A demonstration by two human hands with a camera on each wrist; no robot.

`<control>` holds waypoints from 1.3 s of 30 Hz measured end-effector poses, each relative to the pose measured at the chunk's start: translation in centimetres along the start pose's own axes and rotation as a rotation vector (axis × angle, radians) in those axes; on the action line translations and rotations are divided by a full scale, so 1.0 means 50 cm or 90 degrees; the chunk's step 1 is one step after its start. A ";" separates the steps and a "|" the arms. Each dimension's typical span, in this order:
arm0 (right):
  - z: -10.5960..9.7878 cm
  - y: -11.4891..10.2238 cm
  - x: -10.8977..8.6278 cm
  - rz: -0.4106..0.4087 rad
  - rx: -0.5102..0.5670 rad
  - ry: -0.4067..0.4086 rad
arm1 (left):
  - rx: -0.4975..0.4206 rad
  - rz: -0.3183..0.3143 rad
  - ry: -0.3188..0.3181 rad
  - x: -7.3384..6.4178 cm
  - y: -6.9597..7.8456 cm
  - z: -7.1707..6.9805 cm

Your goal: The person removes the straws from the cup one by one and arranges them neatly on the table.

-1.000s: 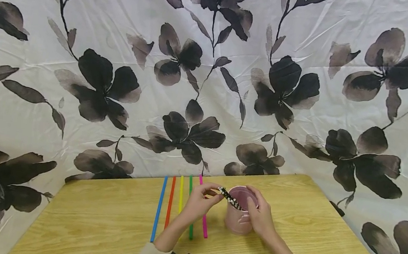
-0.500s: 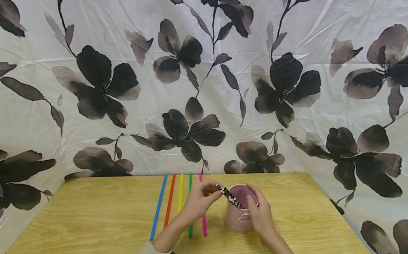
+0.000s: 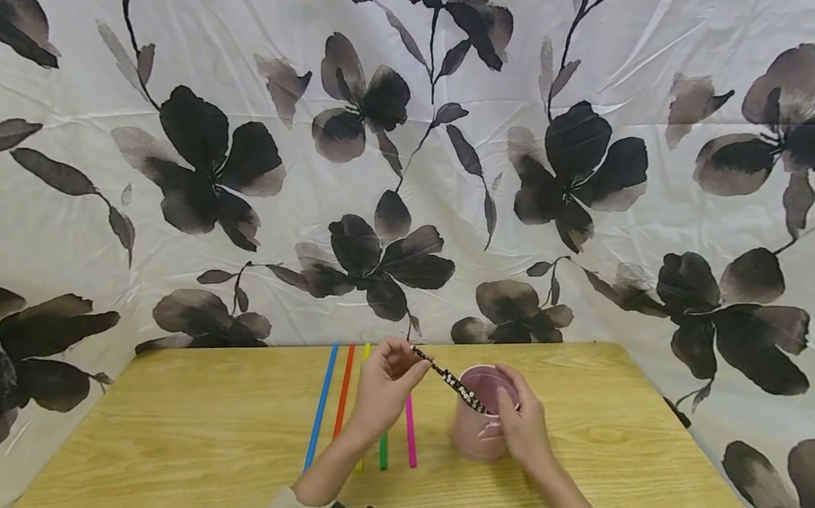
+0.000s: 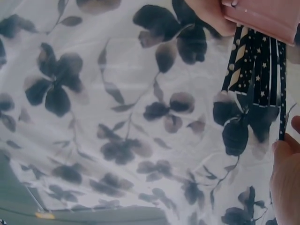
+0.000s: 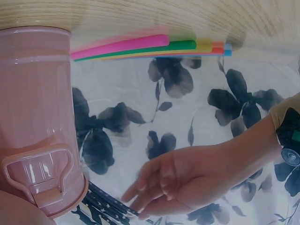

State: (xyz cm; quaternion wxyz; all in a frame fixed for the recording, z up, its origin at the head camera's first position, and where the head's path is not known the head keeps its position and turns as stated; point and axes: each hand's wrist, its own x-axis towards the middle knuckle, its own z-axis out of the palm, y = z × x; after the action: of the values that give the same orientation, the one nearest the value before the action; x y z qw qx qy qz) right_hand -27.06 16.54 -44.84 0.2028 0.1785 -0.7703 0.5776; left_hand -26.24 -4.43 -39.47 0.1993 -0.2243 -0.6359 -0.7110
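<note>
A pink pail (image 3: 473, 439) with a small side handle (image 5: 37, 173) stands on the table, and my right hand (image 3: 527, 425) holds it by its rim and side. Several black patterned paper straws (image 4: 253, 70), with dots, stars and stripes, lean out of its mouth toward the left. One thin black straw with white dots (image 4: 282, 89) sticks out farther than the others. Between thumb and fingers my left hand (image 3: 386, 386) pinches the end of that straw. The straws' lower ends are hidden inside the pail.
Left of the pail, a blue straw (image 3: 322, 403), a red straw (image 3: 344, 389), a yellow straw (image 3: 359, 465), a green straw (image 3: 383, 452) and a magenta straw (image 3: 411, 435) lie side by side on the wooden table (image 3: 206, 432). A floral cloth (image 3: 462, 168) hangs behind.
My left hand has moved left and up from the pail, drawing one dotted straw partly out of the bunch. My right hand stays on the pail.
</note>
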 end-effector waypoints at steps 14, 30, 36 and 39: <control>0.004 0.069 0.007 -0.012 -0.032 0.000 | -0.063 0.064 0.193 0.029 0.034 -0.049; -0.002 0.061 0.011 0.004 -0.011 0.003 | -0.077 -0.069 0.164 0.051 0.068 -0.160; -0.005 0.058 0.009 0.004 -0.016 -0.017 | -0.030 -0.112 0.141 0.050 0.057 -0.210; -0.005 0.046 0.008 0.029 0.042 -0.046 | -0.008 -0.120 0.127 0.052 0.052 -0.239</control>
State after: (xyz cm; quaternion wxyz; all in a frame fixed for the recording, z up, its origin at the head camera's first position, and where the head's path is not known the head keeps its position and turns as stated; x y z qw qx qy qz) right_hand -28.53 17.39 -46.44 0.1555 0.1885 -0.7615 0.6004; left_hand -27.68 -16.58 -36.96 0.1921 -0.0929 -0.6270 -0.7492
